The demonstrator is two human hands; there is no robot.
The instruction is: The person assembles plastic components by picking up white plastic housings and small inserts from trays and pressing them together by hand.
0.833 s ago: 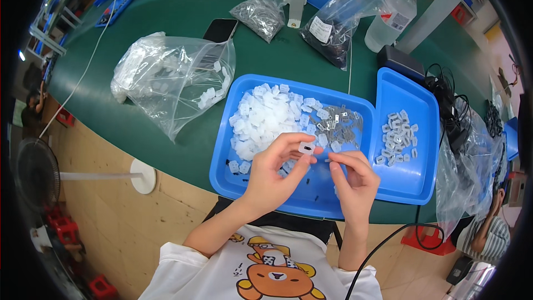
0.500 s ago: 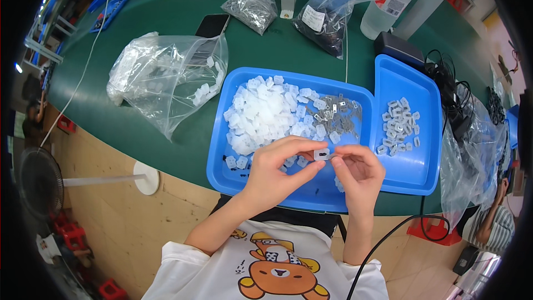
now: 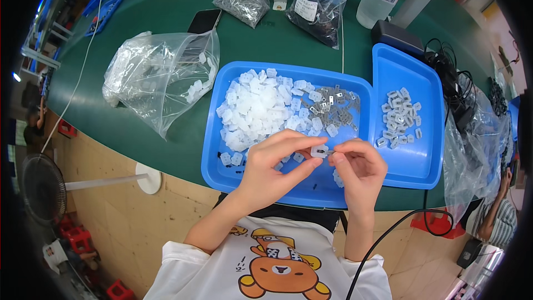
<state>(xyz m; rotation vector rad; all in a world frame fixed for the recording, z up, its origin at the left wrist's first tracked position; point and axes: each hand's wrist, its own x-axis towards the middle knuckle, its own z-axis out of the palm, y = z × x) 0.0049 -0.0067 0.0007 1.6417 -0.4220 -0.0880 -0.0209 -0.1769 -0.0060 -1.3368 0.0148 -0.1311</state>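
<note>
Between thumb and forefinger, my left hand (image 3: 277, 162) pinches a small translucent white plastic housing (image 3: 318, 151) with a dark slot in its middle. Closed at the fingertips, my right hand (image 3: 361, 169) holds a tiny grey metal piece (image 3: 331, 153) against the housing's right side; how far it goes in is too small to tell. Both hands are over the front of a blue tray (image 3: 210, 150). A heap of white plastic housings (image 3: 258, 105) fills its left part, and flat grey metal pieces (image 3: 338, 108) lie at its right.
A second blue tray (image 3: 411, 175) on the right holds fitted housings (image 3: 398, 116). Around them are a clear bag (image 3: 166, 78), a phone (image 3: 204, 21), bags of small parts (image 3: 243, 5), a bottle (image 3: 380, 0) and a black cable (image 3: 388, 233). A fan (image 3: 44, 189) stands left.
The view has shifted slightly. The metal piece now shows between my right fingertips and the housing, and the housing has tilted a little in my left hand.
</note>
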